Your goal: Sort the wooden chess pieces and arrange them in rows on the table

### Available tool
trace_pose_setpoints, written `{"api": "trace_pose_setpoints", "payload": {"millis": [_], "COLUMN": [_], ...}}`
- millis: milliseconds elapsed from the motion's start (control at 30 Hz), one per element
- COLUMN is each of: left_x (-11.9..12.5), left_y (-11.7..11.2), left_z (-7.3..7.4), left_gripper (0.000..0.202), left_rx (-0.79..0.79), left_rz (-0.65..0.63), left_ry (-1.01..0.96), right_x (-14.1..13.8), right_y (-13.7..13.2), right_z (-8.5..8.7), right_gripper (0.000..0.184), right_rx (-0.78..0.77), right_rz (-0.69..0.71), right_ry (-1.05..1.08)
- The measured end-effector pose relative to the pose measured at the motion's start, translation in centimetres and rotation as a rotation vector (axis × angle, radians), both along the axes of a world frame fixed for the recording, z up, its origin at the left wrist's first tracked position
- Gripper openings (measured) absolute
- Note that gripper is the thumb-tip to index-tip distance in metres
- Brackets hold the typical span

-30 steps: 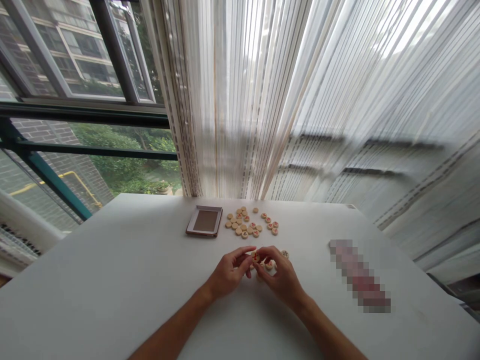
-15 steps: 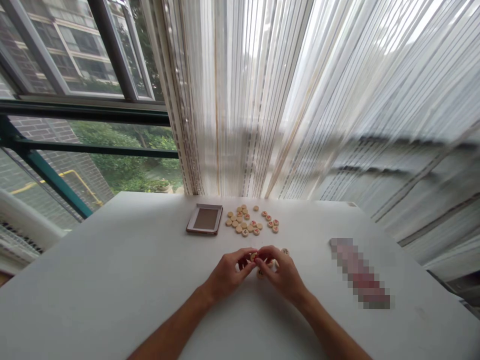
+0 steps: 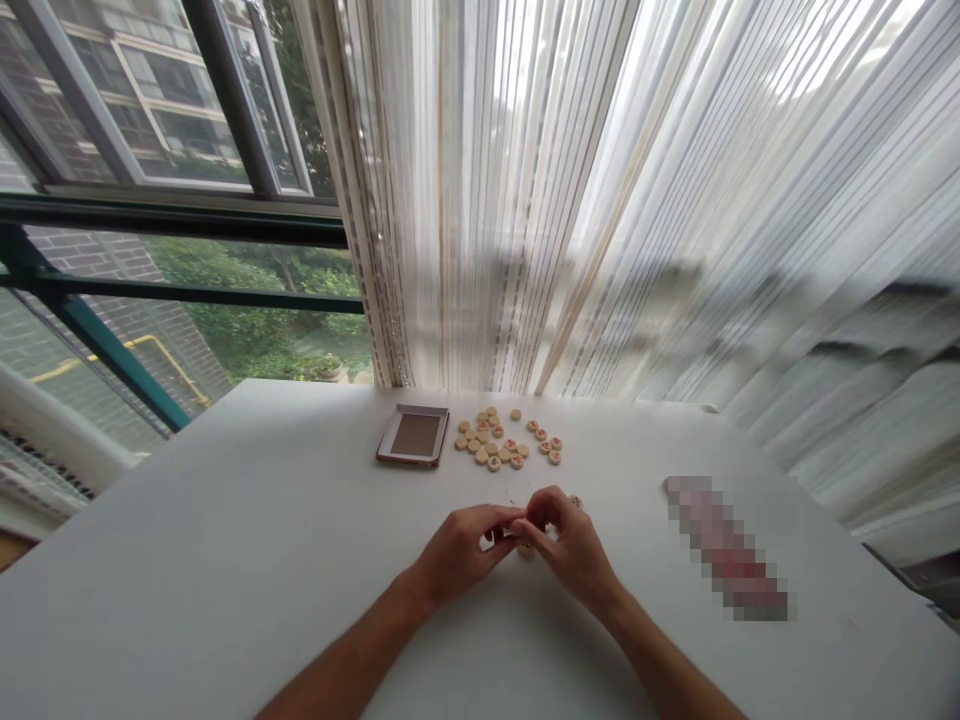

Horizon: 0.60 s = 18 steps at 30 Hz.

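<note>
Discs (image 3: 481, 457) of pale wood, flat and round, lie clustered on your white table (image 3: 225, 560), beside the flat case (image 3: 415, 435); some tops are plain, others carry red characters, one a dark one. Your left hand (image 3: 465, 545) and right hand (image 3: 568, 547) meet at the fingertips, their fingers bent into narrow pinches; whether they grip anything, I cannot tell. Another disc (image 3: 526, 552) shows partly below your fingertips.
</note>
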<state>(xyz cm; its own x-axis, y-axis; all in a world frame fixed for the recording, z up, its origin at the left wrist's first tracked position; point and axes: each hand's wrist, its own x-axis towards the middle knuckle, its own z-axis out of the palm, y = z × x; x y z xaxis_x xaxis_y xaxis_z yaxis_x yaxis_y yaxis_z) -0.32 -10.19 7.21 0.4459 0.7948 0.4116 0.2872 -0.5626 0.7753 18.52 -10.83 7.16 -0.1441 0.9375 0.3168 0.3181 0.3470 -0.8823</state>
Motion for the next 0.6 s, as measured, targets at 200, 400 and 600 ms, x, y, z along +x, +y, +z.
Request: {"api": "trace_pose_setpoints", "payload": {"millis": [200, 400, 600], "left_x": [0.0, -0.1, -0.2], "left_y": [0.3, 0.7, 1.2], "left_z": [-0.2, -0.4, -0.6], "left_gripper": [0.029, 0.035, 0.041], "left_rx": [-0.084, -0.185, -0.293], "left_rz": [-0.012, 0.028, 0.060], "left_ry": [-0.084, -0.161, -0.234], "right_x": [-0.1, 0.3, 0.8], "right_y": [-0.2, 0.1, 0.3], "right_z": [0.3, 0.3, 0.7], "right_gripper": [0.018, 0.015, 0.017], "right_rx": [-0.016, -0.004, 0.038], "right_rz": [0.067, 0.056, -0.024], "right_ry": [0.032, 0.044, -0.022]}}
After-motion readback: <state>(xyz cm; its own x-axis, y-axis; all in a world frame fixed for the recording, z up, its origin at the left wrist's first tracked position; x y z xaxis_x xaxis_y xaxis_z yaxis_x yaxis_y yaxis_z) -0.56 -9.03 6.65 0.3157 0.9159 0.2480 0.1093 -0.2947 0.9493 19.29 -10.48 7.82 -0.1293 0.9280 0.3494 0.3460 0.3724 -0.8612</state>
